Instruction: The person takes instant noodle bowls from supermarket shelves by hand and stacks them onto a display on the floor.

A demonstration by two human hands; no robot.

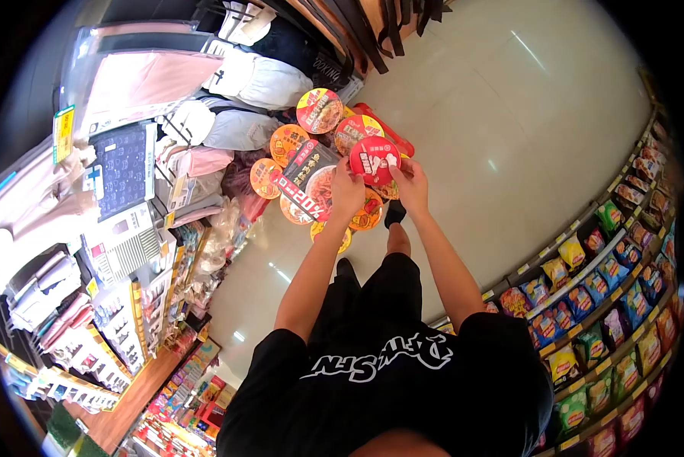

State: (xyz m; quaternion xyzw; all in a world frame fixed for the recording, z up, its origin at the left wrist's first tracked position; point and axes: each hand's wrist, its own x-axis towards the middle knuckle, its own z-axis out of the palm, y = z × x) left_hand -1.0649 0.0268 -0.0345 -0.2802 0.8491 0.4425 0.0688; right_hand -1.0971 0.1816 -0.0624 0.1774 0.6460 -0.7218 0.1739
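A round red-topped instant noodle bowl (374,161) with white print sits between my two hands. My left hand (347,192) is closed on its left edge, and my right hand (410,187) grips the right edge. Just beneath and around it are several other noodle bowls, among them a red and yellow one (319,111) farther out and an orange one (289,145) to the left. A dark rectangular noodle box or sign (309,181) with a picture of noodles lies beside my left hand. My hands hide parts of the bowls below.
Hanging clothes and packaged textiles (151,84) line the left side. Curved shelves of snack bags (586,282) run along the right. Dark straps (380,34) hang at the top. A pale tiled floor (494,167) lies between the displays.
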